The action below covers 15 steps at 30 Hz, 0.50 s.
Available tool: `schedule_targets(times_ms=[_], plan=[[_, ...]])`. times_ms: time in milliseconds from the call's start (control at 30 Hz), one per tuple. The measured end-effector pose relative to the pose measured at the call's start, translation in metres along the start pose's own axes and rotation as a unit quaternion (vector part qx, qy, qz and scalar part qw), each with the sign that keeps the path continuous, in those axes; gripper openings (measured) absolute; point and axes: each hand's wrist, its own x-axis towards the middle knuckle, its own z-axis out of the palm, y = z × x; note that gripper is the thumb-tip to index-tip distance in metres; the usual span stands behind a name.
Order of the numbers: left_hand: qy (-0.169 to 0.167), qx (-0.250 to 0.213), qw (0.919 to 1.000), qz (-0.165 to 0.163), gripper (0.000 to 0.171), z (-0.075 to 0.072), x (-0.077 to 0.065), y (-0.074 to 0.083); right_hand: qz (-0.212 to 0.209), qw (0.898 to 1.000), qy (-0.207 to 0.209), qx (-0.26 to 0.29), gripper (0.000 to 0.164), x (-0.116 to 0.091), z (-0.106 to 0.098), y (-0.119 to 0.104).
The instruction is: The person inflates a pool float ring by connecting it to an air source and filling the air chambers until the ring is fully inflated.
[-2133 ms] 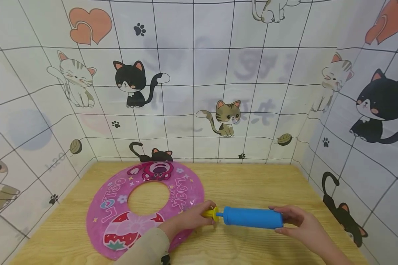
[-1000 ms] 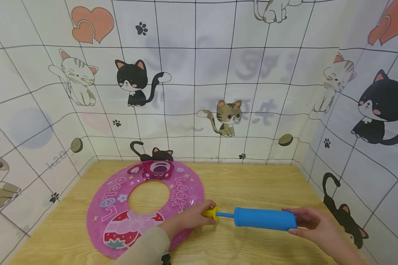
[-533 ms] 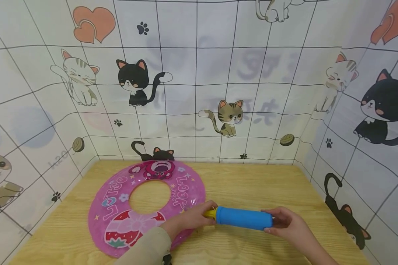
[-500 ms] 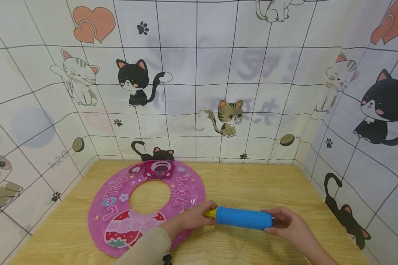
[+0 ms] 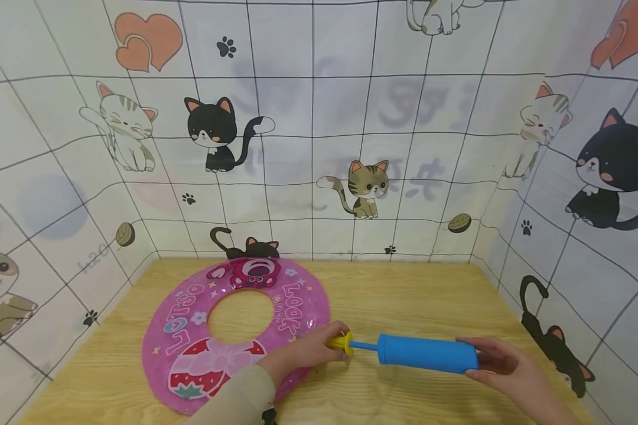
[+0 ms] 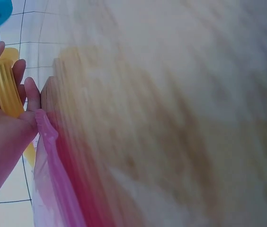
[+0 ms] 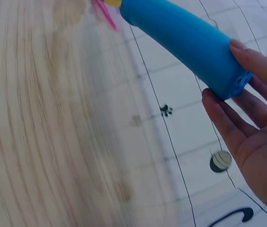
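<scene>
The pump [image 5: 427,353], a smooth blue cylinder, lay between the two hands. The left hand [image 5: 316,347] was curled round its ribbed yellow handle [image 5: 341,343]; a thin rod [image 5: 364,346] showed beyond. The right hand [image 5: 505,367] pinched the far end. Beneath the left forearm, a glossy pink ring [image 5: 293,298] lay on the wood-grained table [image 5: 404,295].
</scene>
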Motion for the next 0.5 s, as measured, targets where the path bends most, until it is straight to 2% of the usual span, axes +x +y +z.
schedule_targets(times_ms=[133, 333, 433, 500], plan=[[-0.001, -0.001, 1.0000, -0.002, 0.034, 0.000, -0.001, 0.002, -0.013, 0.999, 0.012, -0.027, 0.060, -0.010, -0.019, 0.006], [-0.001, -0.012, 0.9997, -0.022, 0.041, -0.001, -0.003, 0.005, -0.097, 0.993, 0.035, -0.059, 0.056, -0.020, -0.046, 0.020], [-0.002, -0.015, 0.9997, -0.018, 0.042, -0.001, -0.003, 0.005, -0.083, 0.993, 0.050, -0.072, 0.055, -0.022, -0.055, 0.025], [-0.003, -0.013, 0.9998, -0.017, 0.041, -0.001, -0.003, 0.005, -0.057, 0.994, 0.056, -0.074, 0.056, -0.023, -0.058, 0.026]])
